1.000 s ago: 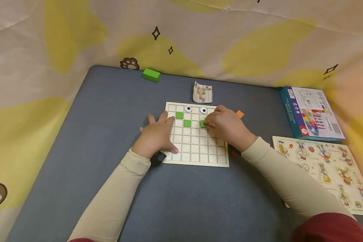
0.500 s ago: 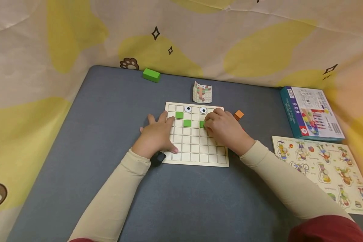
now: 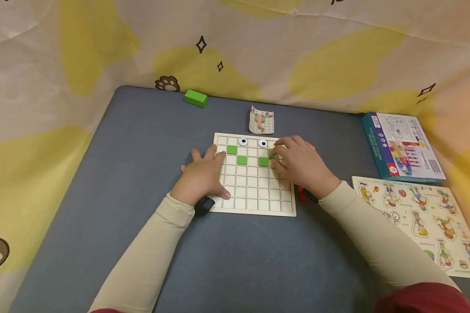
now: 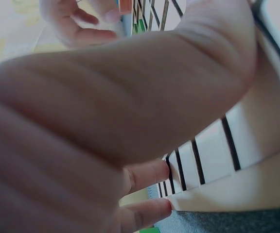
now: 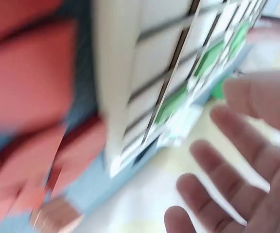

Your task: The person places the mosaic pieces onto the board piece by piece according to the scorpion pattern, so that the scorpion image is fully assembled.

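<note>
At nine o'clock on the gridded board (image 3: pixel 252 192), the left hand (image 3: pixel 203 177) lies with its digits spread wide, thumb on the squares, gripping nothing. From three o'clock the right hand (image 3: pixel 301 167) reaches over the board, its digits loosely parted with nothing seen between them, the tips right at a partly hidden green tile (image 3: pixel 273 153) toward half past one, whether touching I cannot tell. Three other green tiles (image 3: pixel 242 160) sit in squares below two eye discs (image 3: pixel 243 141), while a pattern card (image 3: pixel 261 121) lies beyond at twelve and red pieces (image 5: pixel 38 73) at four
</note>
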`<state>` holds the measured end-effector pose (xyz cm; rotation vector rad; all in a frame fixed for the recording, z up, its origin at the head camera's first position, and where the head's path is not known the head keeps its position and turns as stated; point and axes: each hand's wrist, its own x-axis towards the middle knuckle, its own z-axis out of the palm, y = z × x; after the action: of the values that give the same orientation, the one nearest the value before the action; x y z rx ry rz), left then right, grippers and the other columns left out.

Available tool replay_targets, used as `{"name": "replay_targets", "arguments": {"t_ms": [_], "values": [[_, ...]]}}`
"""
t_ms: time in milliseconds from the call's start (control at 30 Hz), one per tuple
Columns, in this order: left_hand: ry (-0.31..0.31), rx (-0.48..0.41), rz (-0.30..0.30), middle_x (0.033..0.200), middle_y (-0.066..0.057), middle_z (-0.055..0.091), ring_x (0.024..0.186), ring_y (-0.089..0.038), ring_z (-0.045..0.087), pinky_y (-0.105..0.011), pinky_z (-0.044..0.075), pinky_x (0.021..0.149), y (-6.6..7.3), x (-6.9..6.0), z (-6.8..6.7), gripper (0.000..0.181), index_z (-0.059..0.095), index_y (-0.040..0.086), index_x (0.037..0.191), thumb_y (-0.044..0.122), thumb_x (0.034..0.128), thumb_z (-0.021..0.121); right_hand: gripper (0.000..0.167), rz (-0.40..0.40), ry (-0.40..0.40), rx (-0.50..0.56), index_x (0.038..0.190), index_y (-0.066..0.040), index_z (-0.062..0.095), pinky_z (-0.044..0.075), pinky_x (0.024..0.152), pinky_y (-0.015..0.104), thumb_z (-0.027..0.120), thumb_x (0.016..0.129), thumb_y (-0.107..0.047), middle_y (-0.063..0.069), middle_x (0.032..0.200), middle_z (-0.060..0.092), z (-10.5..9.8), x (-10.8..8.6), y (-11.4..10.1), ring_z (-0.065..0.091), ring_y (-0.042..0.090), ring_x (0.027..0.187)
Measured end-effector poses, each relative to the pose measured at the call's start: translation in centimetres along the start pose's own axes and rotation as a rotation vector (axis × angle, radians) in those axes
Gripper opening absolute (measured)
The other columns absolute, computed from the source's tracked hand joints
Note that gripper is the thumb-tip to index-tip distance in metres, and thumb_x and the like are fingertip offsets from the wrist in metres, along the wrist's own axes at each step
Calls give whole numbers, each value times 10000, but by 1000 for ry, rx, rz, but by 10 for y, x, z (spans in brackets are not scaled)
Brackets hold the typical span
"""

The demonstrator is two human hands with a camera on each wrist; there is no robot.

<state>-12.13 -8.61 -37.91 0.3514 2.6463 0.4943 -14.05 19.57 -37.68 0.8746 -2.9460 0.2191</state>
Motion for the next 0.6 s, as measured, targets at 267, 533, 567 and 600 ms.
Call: {"name": "replay_targets", "arguments": {"t_ms": [267,533,567,600], "values": [[5,1,5,1726,-189,181,1489,-634,97,-888,318,962,-2,0,3,1240,356,76,1648,422,664,1027,217,328,-11,41,1101,9,768,468,1010,588,765,975,-168,222,1097,736,-20,-23,43,613,465,1063],[10,-1,12,1726,-190,180,1490,-635,95,-886,328,957,-2,0,2,1227,358,76,1646,416,673,1024,144,327,-11,23,990,9,792,523,870,581,776,959,-131,208,970,727,-11,-31,59,629,442,938],[9,0,12,1726,-190,179,1489,-634,95,-885,329,957,-2,0,2,1226,356,75,1646,416,676,1023,140,326,-4,29,985,9,793,523,867,581,779,957,-128,207,971,729,-11,-30,61,630,439,930],[8,1,11,1726,-190,177,1490,-633,94,-885,329,958,-1,0,2,1226,353,74,1647,417,678,1022,135,327,-1,35,980,7,794,520,865,579,781,955,-126,205,969,729,-11,-30,62,628,436,926]]}}
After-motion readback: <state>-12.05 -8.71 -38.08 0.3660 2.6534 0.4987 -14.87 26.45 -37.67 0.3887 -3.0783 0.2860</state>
